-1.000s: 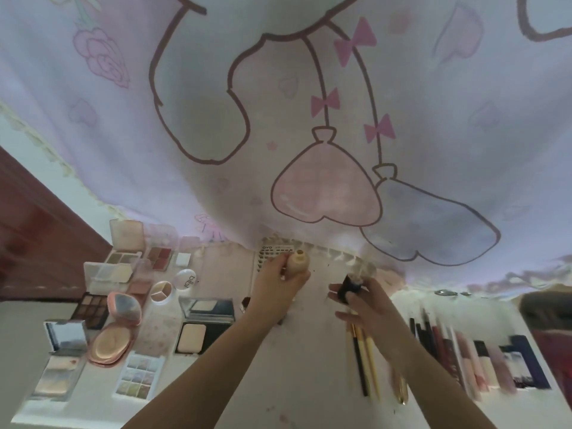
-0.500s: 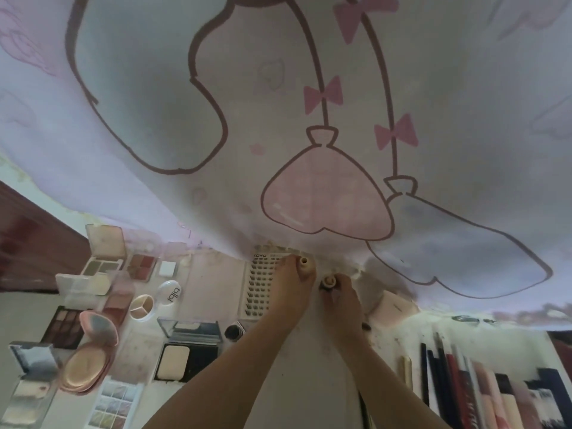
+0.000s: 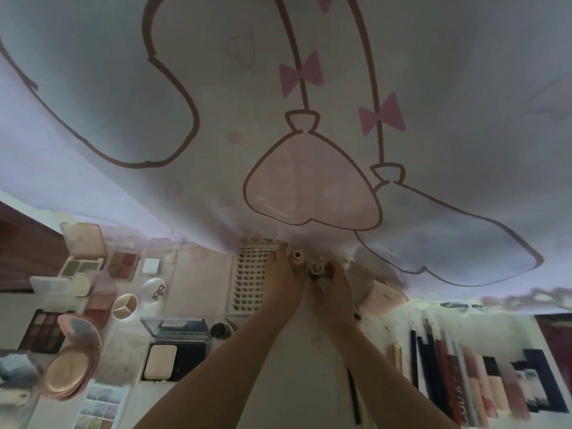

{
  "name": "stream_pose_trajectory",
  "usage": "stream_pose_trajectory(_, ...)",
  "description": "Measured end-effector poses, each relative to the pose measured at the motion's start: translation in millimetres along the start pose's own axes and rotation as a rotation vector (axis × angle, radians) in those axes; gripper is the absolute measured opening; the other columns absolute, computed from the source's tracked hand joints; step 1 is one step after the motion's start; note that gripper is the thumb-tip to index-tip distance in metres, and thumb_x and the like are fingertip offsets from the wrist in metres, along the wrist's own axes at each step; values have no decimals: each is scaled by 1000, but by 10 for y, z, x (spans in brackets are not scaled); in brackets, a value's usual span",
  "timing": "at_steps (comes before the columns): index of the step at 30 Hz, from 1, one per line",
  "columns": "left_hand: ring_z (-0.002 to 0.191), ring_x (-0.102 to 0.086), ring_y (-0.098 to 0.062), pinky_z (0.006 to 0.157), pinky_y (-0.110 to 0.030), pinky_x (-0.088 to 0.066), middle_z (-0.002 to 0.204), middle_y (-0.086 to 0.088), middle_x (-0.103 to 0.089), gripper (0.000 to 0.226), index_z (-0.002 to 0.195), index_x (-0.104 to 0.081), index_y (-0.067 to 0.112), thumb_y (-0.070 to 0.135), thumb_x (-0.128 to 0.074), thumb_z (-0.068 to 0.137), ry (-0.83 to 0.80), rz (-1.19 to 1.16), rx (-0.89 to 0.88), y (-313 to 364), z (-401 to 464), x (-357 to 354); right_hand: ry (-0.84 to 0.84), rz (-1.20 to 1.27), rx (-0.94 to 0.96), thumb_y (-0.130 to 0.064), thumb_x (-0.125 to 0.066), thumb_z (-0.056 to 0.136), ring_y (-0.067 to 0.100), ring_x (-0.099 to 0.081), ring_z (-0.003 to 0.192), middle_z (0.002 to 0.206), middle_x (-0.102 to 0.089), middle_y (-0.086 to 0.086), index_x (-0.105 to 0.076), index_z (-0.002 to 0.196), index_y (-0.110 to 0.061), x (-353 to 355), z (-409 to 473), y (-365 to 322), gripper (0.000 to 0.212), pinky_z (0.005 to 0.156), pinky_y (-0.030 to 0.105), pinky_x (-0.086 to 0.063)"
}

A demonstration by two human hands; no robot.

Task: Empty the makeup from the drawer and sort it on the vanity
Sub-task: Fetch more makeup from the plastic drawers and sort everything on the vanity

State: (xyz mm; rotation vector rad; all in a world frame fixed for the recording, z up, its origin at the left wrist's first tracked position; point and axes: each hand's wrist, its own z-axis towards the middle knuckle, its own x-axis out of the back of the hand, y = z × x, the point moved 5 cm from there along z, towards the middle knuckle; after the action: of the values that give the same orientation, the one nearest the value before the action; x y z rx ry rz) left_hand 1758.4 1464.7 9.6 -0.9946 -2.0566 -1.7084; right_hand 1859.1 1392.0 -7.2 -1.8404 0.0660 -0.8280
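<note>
Two bare forearms reach away from the camera across a pale, stained bench [image 3: 297, 351] toward its far edge, where a lilac printed cloth with pink balloons and bows [image 3: 309, 119] hangs down. The left hand [image 3: 283, 281] is closed around a small beige bottle with a round open neck [image 3: 297, 260], held upright at the fingertips. The right hand [image 3: 332, 289], just beside it and nearly touching, is closed around a second small beige bottle with a dark collar [image 3: 318, 269]. Directly left of the left hand lies a white tray of false lashes in rows [image 3: 249, 281]. Further left of that hand sit opened makeup cases: a black compact with a cream powder pan [image 3: 175, 351], a round white jar with lettering [image 3: 156, 291], a round three-part concealer pot [image 3: 125, 306], a red blush palette [image 3: 123, 264], a dark eyeshadow palette [image 3: 45, 332] and a pink round cushion compact [image 3: 71, 363]. Beside the right hand rests a peach-coloured flat case [image 3: 383, 297]. Nearer the camera on the right-hand side, a row of pencils, tubes and lipsticks [image 3: 458, 376] lies side by side.
</note>
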Motion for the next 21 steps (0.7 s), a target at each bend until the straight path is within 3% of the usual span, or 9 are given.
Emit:
stream_pose_trajectory(2, 114, -43, -25, 90, -29, -36, 134, -9, -37, 53, 139, -32, 13, 22, -54, 92, 81, -45, -36, 57, -166, 109, -56, 7, -14, -6, -53, 92, 17, -51, 113, 120, -52, -1, -47, 126, -11, 102, -130, -49, 35, 96, 22, -42)
stream_pose_trajectory(3, 111, -43, -23, 91, -30, -36, 129, -8, -39, 46, 134, -35, 13, 18, -53, 92, 146, -84, -77, 90, -286, 168, -73, 10, -3, -8, -52, 93, 15, -50, 116, 125, -50, -1, -46, 129, -14, 182, -216, -87, 37, 99, 29, -43)
stream_pose_trajectory(6, 96, -43, -12, 84, -27, -40, 110, 1, -42, 31, 112, -40, 21, 6, -53, 88, 255, -158, -194, 158, -721, 176, -30, -49, 171, -12, -51, 93, -4, -54, 101, 110, -56, -19, -53, 112, -33, 576, -481, -263, 28, 84, 15, -45)
stream_pose_trajectory(8, 94, -42, -5, 82, -24, -41, 105, 7, -41, 33, 109, -38, 27, 8, -54, 88, 166, -152, -238, 209, -935, -23, 82, -149, 283, -12, -52, 92, -7, -54, 91, 99, -56, -24, -56, 101, -36, 933, -569, -374, 26, 75, 11, -41)
stream_pose_trajectory(11, 112, -43, -11, 98, -24, -40, 117, 7, -40, 43, 127, -40, 22, 15, -58, 89, -32, -90, -258, 305, -1006, -446, 217, -324, 300, -10, -55, 90, 9, -57, 92, 101, -59, -8, -64, 101, -23, 1356, -502, -343, 19, 75, 20, -44)
stream_pose_trajectory(15, 122, -37, -21, 101, -28, -36, 131, -5, -41, 56, 134, -39, 15, 31, -62, 85, -158, 180, -345, 442, -861, -860, 94, -497, 205, -16, -57, 90, 16, -54, 104, 113, -55, -3, -63, 109, -19, 1383, -368, -150, 20, 81, 25, -45)
stream_pose_trajectory(21, 113, -43, -20, 93, -26, -39, 123, -3, -48, 43, 120, -50, 14, 37, -59, 84, -170, 321, -358, 382, -673, -1062, 4, -672, 271, -22, -53, 93, 16, -53, 112, 119, -57, 0, -62, 120, -19, 1199, -337, -56, 29, 93, 26, -44)
